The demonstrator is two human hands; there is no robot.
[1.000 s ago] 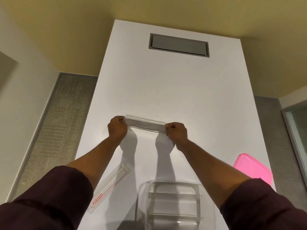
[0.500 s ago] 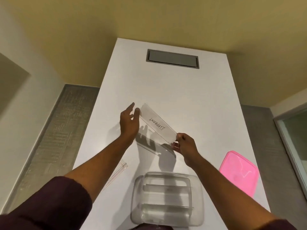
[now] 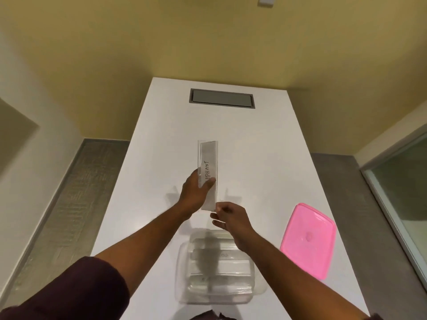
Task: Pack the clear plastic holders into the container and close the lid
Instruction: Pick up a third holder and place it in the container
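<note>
My left hand (image 3: 195,192) grips a long clear plastic holder (image 3: 208,158) with a handwritten paper label inside. The holder stands lengthwise, pointing away from me, above the white table (image 3: 265,158). My right hand (image 3: 227,217) hovers just under the holder's near end with fingers loosely curled; I cannot tell whether they touch it. A clear plastic container (image 3: 181,273) sits open at the near table edge, with several clear holders lying flat inside. Its pink lid (image 3: 308,239) lies flat on the table to the right.
A grey recessed cable hatch (image 3: 221,98) sits in the far part of the table. Grey carpet runs along both sides of the table, and a glass panel stands at the far right.
The holder has swung from crosswise to lengthwise. My left hand now grips it at mid-length, and my right hand has let go of its end. The camera has tilted up.
</note>
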